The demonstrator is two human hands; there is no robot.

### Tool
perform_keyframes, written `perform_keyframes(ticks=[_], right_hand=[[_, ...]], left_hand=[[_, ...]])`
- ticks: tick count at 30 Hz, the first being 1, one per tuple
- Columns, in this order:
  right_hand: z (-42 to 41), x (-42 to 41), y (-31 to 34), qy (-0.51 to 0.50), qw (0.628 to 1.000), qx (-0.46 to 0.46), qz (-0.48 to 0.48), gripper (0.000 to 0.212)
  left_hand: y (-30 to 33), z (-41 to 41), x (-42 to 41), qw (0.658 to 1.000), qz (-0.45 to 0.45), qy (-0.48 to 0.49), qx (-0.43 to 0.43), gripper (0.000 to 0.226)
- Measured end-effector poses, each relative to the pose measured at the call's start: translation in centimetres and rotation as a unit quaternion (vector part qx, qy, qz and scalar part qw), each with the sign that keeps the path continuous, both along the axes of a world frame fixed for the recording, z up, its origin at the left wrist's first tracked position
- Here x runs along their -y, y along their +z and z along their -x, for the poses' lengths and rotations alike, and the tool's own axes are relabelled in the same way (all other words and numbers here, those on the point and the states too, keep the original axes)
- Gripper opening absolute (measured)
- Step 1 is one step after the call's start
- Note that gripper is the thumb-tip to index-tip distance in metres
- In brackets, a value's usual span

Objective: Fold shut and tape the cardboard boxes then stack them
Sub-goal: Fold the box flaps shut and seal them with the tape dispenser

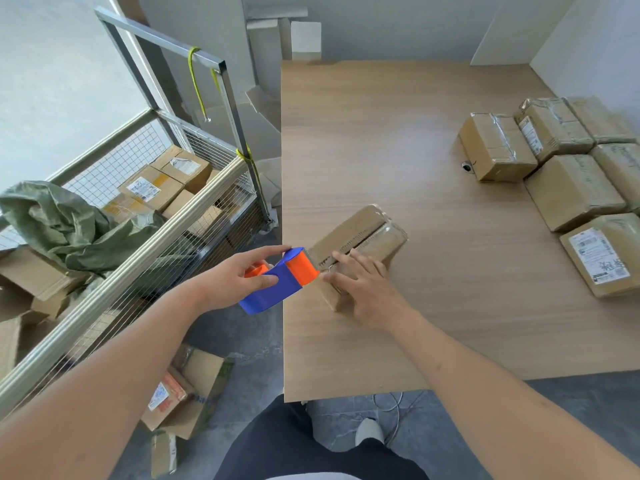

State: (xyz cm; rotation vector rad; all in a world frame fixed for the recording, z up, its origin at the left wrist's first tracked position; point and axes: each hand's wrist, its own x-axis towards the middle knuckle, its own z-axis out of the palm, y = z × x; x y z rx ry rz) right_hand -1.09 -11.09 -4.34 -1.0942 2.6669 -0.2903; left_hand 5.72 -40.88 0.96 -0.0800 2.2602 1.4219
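Note:
A small cardboard box point(360, 237) lies near the left edge of the wooden table point(398, 150), its two top flaps folded shut with a seam down the middle. My left hand point(239, 275) grips a blue and orange tape dispenser point(280, 278), whose toothed front end meets the near end of the box. My right hand point(363, 285) rests flat on the box's near end, fingers pointing left toward the dispenser. Several taped boxes point(568, 168) sit grouped at the table's right side.
A wire-mesh cart point(162, 216) left of the table holds several cardboard boxes and a green sack point(69, 223). Opened boxes point(187, 389) lie on the floor below my left arm. A small dark object point(466, 167) sits beside the taped boxes.

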Motion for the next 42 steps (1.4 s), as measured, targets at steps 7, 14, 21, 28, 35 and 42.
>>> perform_keyframes(ticks=[7,14,21,28,35,42], right_hand=[[0.3,-0.3,0.6,-0.009,0.995,0.052,0.083,0.047],[-0.2,-2.6,3.1,0.015,0.993,0.097,0.061,0.059],[-1.9,-2.2,5.8,-0.088,0.916,0.305,0.246,0.026],[-3.4,-1.3,6.3,-0.107,0.923,0.211,0.303,0.012],[-4.7,-1.9,5.2,-0.211,0.873,0.194,0.394,0.009],[-6.1,-2.7,3.7,-0.32,0.816,0.267,0.4,0.014]], left_hand=[[0.5,0.1,-0.4,1.0,-0.004,-0.028,0.008,0.058],[1.1,-1.1,-1.4,0.995,0.026,-0.091,-0.003,0.074],[1.7,-2.3,-3.4,0.992,0.023,-0.101,-0.07,0.075],[3.0,-3.1,-5.0,0.991,0.016,-0.098,-0.091,0.074],[3.1,-4.6,-6.7,0.984,0.081,-0.11,-0.116,0.079],[2.2,-5.7,-8.2,0.974,0.134,-0.143,-0.112,0.066]])
